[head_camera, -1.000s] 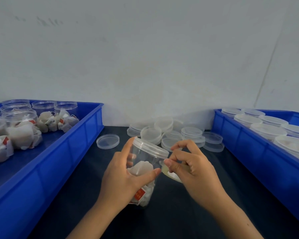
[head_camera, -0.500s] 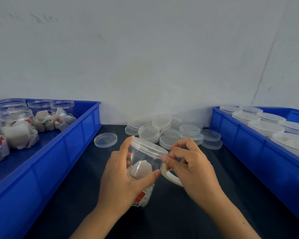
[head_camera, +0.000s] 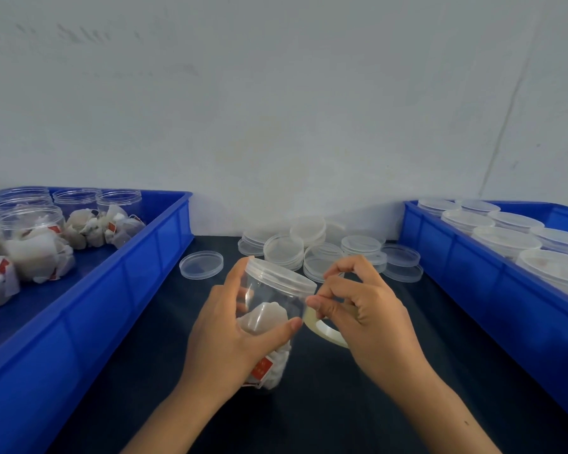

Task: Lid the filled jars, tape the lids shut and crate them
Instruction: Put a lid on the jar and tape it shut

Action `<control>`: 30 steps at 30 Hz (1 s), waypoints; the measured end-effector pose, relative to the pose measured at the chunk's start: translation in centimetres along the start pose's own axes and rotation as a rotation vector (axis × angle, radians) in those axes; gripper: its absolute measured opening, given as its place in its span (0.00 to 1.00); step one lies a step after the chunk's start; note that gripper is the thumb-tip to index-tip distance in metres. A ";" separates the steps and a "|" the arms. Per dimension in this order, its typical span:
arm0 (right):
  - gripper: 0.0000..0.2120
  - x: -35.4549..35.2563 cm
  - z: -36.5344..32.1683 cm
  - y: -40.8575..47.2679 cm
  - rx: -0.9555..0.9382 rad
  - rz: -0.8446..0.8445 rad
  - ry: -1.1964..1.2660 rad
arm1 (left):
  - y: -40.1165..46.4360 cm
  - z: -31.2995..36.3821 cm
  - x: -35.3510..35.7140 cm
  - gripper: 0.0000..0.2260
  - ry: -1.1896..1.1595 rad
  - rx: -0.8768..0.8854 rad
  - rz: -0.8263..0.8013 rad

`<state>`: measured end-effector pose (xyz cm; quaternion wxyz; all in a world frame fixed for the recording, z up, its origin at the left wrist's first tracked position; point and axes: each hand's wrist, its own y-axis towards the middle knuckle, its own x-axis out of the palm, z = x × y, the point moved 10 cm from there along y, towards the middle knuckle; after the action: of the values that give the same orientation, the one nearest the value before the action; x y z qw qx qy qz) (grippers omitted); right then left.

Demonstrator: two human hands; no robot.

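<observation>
**Taping the lid seam on the jar in hand**

The left hand wraps the clear plastic jar of white tea bags, thumb across its front, holding it tilted between both hands above the dark table. The right hand pinches at the rim of the translucent screw lid, a cream roll of tape hanging under its fingers. Good practice would be keeping the tape taut, laying it across the seam and turning the jar with the left hand.

Left of the hands a blue plastic crate holds open filled jars; to the right another blue crate holds lidded ones. Just beyond the hands, loose clear lids crowd the table but block nothing.
</observation>
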<state>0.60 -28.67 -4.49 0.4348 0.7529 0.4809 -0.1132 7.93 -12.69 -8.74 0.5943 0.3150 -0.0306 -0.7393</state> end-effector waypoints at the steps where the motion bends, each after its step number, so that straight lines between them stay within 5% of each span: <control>1: 0.09 0.0 0.0 0.0 0.002 -0.001 -0.010 | 0.0 0.1 0.0 0.40 0.009 0.001 0.001; 10: 0.11 0.2 0.1 -0.1 0.049 -0.028 -0.076 | -0.2 0.7 0.1 0.37 0.044 0.035 0.004; 22: 0.15 0.4 1.5 -0.4 0.234 -0.189 -0.333 | -0.3 1.0 0.8 0.47 0.015 0.052 -0.091; 27: 0.23 1.4 2.1 -1.0 0.298 -0.303 -0.291 | -0.3 1.5 0.7 0.36 -0.074 0.025 -0.126; 30: 0.29 1.6 2.2 -1.2 0.336 -0.357 -0.215 | -0.3 1.6 0.4 0.39 -0.113 -0.024 -0.124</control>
<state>0.94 -29.12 -7.42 0.3254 0.7016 0.5315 -0.3456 6.87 -13.47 -7.74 0.5484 0.2671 -0.0358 -0.7916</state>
